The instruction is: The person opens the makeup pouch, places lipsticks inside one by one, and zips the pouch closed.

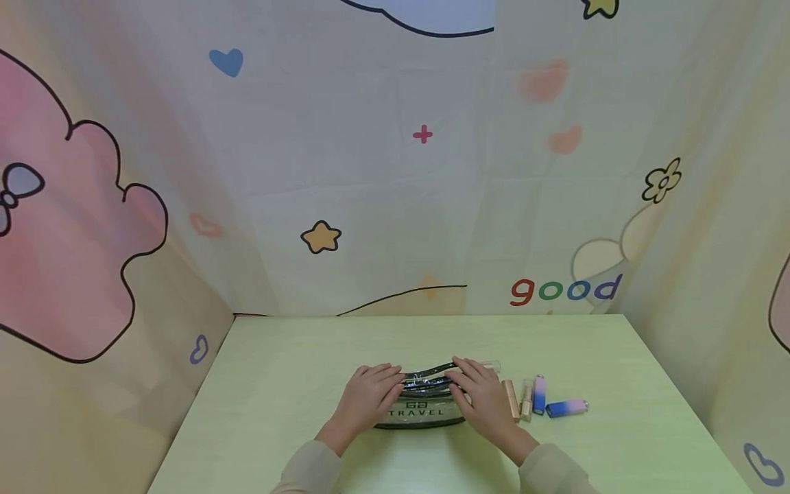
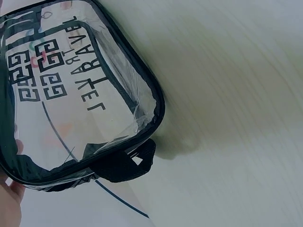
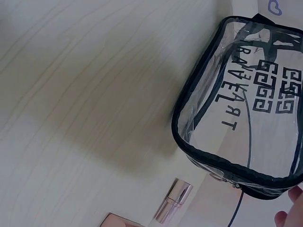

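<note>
A clear plastic travel pouch (image 1: pixel 426 412) with black trim and printed lettering is on the table, its lettered side facing me. My left hand (image 1: pixel 368 396) grips the upper left of its black-edged top, with thumb near and fingers farther back. On the upper right, my right hand (image 1: pixel 484 398) holds the rim between thumb and fingers. Seen from the left wrist, the pouch (image 2: pixel 71 113) shows a black fabric loop (image 2: pixel 124 165) at one end. In the right wrist view the pouch (image 3: pixel 218 142) looks see-through, and only fingertips of that hand (image 3: pixel 294 194) show.
Right of the pouch lie a rose-gold tube (image 1: pixel 510 399), a gold lipstick tube (image 1: pixel 527 401) and two blue-to-pink tubes (image 1: pixel 540 394). A clear-ended tube (image 1: pixel 492 366) pokes out behind my right hand. A printed cloth (image 1: pixel 370 171) backs the pale table (image 1: pixel 278 357).
</note>
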Available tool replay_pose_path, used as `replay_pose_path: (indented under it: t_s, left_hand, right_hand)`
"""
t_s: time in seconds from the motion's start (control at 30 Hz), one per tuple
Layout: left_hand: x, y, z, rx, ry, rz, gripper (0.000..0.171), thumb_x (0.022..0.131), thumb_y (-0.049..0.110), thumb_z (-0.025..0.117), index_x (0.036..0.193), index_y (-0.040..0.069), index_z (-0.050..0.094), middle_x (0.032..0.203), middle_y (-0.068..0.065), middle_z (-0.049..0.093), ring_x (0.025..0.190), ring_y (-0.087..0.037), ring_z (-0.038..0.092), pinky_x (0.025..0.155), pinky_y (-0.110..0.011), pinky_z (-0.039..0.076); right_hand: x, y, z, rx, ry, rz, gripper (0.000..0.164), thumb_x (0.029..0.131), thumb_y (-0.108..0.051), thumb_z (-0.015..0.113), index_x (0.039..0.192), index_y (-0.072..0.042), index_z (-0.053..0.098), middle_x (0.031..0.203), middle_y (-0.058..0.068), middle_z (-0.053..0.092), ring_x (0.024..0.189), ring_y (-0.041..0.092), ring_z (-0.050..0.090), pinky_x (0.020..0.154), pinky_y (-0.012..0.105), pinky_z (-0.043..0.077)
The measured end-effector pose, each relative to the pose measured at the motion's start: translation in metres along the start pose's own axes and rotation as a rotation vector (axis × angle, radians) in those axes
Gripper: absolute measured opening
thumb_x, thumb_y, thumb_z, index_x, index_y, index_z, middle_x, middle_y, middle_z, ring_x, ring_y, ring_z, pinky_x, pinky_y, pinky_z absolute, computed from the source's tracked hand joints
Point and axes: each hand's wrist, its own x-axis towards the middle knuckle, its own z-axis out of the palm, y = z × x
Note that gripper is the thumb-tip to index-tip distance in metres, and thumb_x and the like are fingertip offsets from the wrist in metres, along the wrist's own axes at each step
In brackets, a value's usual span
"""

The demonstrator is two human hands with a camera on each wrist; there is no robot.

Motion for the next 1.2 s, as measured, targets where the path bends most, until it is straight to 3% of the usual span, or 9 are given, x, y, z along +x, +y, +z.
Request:
replay_pose_path:
  t_s: [0.27, 0.5, 1.2]
  left_hand:
    - [0.0020, 0.0017, -0.0005, -0.004, -0.063, -0.028, 0.032, 0.092, 0.032, 0.041, 0.113, 0.020, 0.062, 0.120, 0.006, 0.058, 0.114, -0.013, 0.051, 0.088, -0.033, 0.041]
    - [0.0027, 0.0018, 0.0012, 0.005, -0.055, -0.014, 0.031, 0.090, 0.030, 0.045, 0.112, 0.020, 0.063, 0.119, 0.005, 0.058, 0.114, -0.014, 0.051, 0.087, -0.034, 0.042]
    - [0.0022, 0.0007, 0.0010, -0.083, -0.105, -0.037, 0.034, 0.087, 0.033, 0.046, 0.117, 0.023, 0.059, 0.129, 0.002, 0.051, 0.121, -0.018, 0.044, 0.091, -0.039, 0.040]
  right_hand:
    - [-0.0027, 0.0004, 0.0022, 0.013, 0.023, -0.004, 0.024, 0.076, -0.016, 0.061, 0.098, -0.012, 0.067, 0.117, 0.010, 0.059, 0.106, 0.030, 0.054, 0.083, 0.049, 0.043]
    - [-0.0050, 0.0004, 0.0051, 0.024, 0.041, -0.004, 0.022, 0.075, -0.014, 0.060, 0.096, -0.013, 0.068, 0.117, 0.012, 0.059, 0.106, 0.032, 0.054, 0.082, 0.050, 0.043]
    - [-0.0069, -0.0040, 0.0031, 0.056, -0.047, 0.088, 0.035, 0.073, -0.014, 0.058, 0.107, -0.007, 0.064, 0.126, 0.011, 0.053, 0.116, 0.031, 0.047, 0.086, 0.050, 0.041]
